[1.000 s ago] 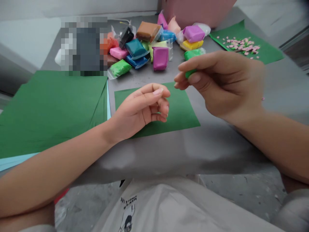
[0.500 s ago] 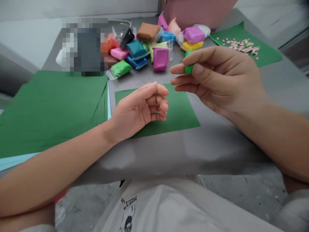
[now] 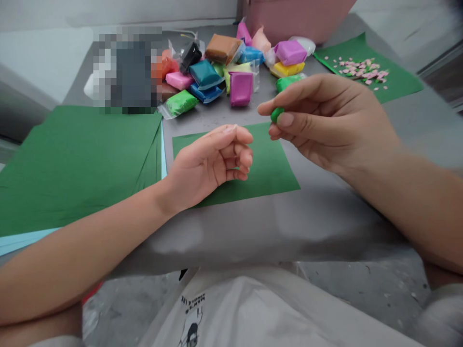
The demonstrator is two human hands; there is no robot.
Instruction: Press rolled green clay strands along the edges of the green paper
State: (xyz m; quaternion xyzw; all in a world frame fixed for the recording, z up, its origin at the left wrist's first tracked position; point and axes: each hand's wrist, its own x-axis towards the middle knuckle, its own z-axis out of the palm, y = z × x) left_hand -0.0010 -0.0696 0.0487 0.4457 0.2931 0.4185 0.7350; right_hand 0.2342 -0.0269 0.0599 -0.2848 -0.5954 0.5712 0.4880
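Between the thumb and fingers of my right hand [image 3: 333, 118] is a small rounded lump of green modelling clay [image 3: 277, 114]. The hand is raised over the right edge of a green sheet [image 3: 269, 164]. My left hand [image 3: 211, 164] rests on its side over the left part of that sheet. Its palm faces right, with the fingers loosely curved and nothing in them. A gap separates the two hands. Just behind my right fingers lies a packet of green clay [image 3: 287, 83], partly covered by them.
Several clay packets, among them a magenta one [image 3: 241, 89] and a light green one [image 3: 181, 103], are heaped at the back. Larger green sheets [image 3: 83, 164] lie left. Small pink pieces [image 3: 365, 70] are scattered on a green sheet at the far right. A pink box [image 3: 296, 21] stands behind.
My right fingers have drawn closer together and dipped slightly, and the clay in them now appears as a rounded lump lower down. The green packet behind shows more. My left hand has hardly moved.
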